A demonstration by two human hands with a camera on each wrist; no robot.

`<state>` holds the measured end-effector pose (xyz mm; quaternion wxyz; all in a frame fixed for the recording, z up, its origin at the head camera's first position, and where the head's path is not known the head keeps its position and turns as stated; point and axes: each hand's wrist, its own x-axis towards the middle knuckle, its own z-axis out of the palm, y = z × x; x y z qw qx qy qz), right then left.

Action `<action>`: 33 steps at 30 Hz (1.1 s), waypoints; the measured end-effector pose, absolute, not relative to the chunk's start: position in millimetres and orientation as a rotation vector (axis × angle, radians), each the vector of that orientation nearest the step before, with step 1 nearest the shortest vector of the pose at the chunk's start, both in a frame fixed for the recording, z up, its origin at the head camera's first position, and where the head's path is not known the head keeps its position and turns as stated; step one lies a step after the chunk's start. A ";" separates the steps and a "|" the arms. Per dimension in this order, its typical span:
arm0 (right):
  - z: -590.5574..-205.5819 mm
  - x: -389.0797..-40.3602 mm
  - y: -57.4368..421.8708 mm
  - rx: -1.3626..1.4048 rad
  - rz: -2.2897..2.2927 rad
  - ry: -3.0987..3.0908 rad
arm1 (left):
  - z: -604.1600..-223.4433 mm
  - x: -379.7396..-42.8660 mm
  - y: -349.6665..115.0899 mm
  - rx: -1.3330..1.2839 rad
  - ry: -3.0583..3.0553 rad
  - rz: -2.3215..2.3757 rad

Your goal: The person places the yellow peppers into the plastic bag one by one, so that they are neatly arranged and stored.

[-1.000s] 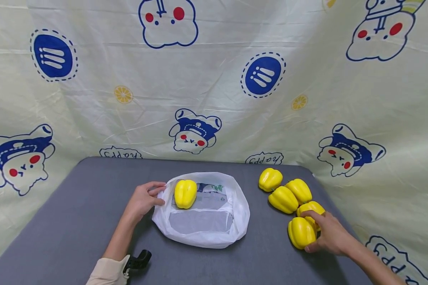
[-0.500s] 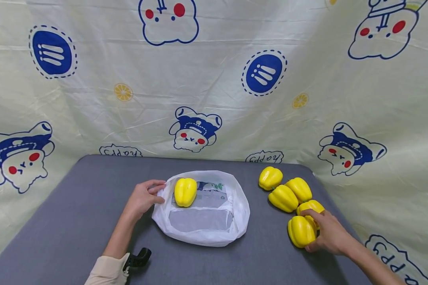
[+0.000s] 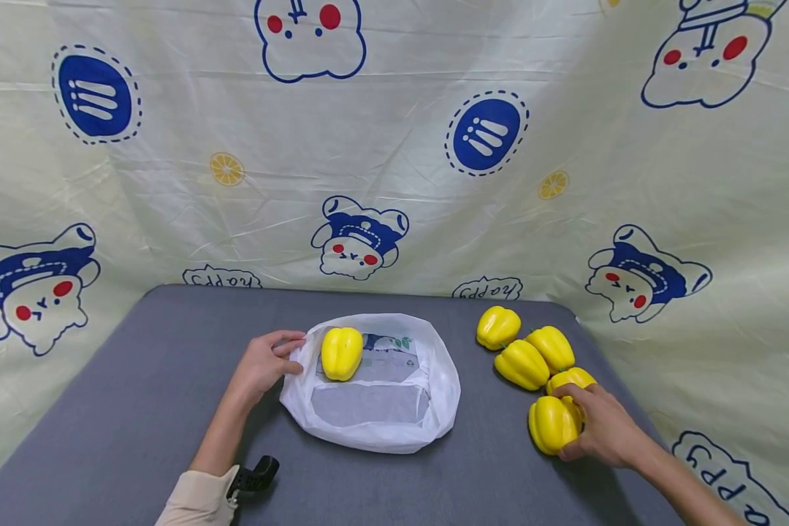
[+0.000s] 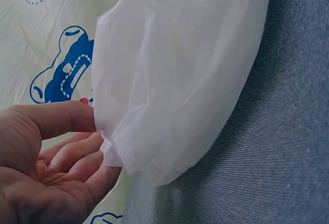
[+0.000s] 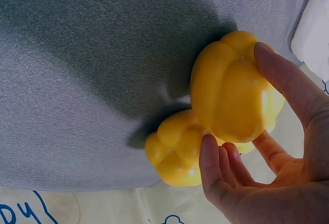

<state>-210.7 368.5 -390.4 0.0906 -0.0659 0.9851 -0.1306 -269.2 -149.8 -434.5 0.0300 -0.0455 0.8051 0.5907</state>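
A white plastic bag [image 3: 394, 438] lies with its mouth spread wide and its rim rolled. One yellow bell pepper [image 3: 342, 354] sits inside at the bag's far left. At the left rim, my left hand [image 3: 266, 365] pinches the bag's edge between thumb and fingers; the left wrist view shows the film [image 4: 169, 80] bunched there. My right hand [image 3: 601, 427] grips the nearest yellow bell pepper [image 3: 552, 425] of the group on the right, thumb on one side and fingers on the other. Right behind it is another pepper [image 3: 570, 380], partly hidden by the fingers.
Three more yellow peppers stand farther back: one at the rear [image 3: 498, 327], one in the middle [image 3: 522, 365] and one beside it [image 3: 552, 349]. The grey tabletop [image 3: 158, 409] ends at a printed curtain [image 3: 394, 146]. A black strap [image 3: 256, 476] is around the left wrist.
My right hand and the nearest pepper in its grip have shifted slightly left. My left hand stays at the bag's rim. The whole head view has shifted a little.
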 end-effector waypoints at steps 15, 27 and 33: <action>-375.7 -217.8 348.4 -0.218 -0.443 2.919 | -434.2 -270.1 -150.6 -0.161 2.493 1.807; -363.7 -229.9 327.2 -0.331 -0.502 2.999 | -435.1 -269.8 -150.0 -0.163 2.480 1.814; -359.4 -236.5 314.0 -0.386 -0.553 3.034 | -435.0 -270.7 -150.2 -0.179 2.490 1.806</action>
